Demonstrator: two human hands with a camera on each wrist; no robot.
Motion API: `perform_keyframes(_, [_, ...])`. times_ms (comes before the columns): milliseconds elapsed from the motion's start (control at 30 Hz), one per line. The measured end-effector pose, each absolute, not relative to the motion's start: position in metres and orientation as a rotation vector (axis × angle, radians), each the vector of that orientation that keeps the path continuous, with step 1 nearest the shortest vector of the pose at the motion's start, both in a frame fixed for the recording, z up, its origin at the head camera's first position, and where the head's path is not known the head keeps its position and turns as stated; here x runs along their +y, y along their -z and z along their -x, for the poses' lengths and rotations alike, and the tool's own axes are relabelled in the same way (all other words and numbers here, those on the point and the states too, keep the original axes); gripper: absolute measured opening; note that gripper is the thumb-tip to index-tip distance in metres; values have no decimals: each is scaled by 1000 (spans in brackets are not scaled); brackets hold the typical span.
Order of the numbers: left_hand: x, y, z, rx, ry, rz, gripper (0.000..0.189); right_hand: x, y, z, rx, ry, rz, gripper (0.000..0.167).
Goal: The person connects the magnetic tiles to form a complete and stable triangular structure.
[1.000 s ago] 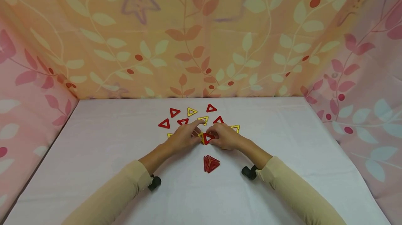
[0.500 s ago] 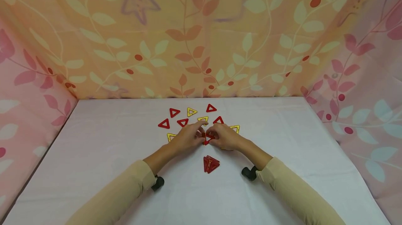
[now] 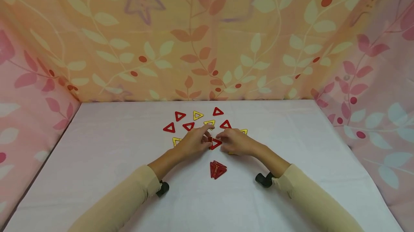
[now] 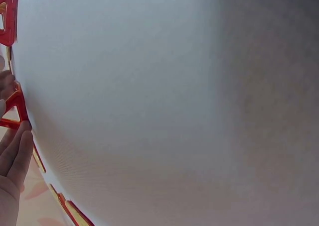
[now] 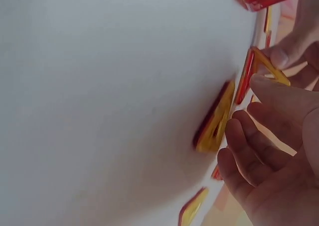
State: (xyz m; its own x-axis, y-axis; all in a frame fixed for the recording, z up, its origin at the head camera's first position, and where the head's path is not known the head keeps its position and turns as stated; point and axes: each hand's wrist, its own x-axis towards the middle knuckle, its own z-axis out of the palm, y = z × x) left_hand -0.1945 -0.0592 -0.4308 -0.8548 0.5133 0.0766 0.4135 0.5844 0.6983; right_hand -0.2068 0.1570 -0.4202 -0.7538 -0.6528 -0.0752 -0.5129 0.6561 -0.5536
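Note:
Near the middle of the table, my left hand (image 3: 194, 142) pinches a pair of joined triangular building tiles, a red tile (image 3: 215, 143) and a yellow tile (image 5: 271, 69). The two stand at an angle to each other on the tabletop. My right hand (image 3: 238, 142) is beside them on the right, fingers loosely spread and holding nothing. In the right wrist view, a yellow and red triangle (image 5: 218, 119) lies just by its fingertips. Closer to me sits a small red pyramid (image 3: 218, 169) made of such triangles.
Several loose triangles lie behind the hands, among them a red triangle (image 3: 179, 116), a yellow triangle (image 3: 198, 115) and another red triangle (image 3: 169, 128). The table has a white cloth (image 3: 113, 145). A patterned curtain (image 3: 207, 45) closes off its back and sides.
The left hand has moved slightly right and taken hold of the joined tiles. My right hand has let go of the red tile and drawn back a little to the right.

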Motion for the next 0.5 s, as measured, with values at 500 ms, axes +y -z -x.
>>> perform_keyframes(500, [-60,432,194,2690,-1117,-776,54,205,425,189,2671,738,855,47])
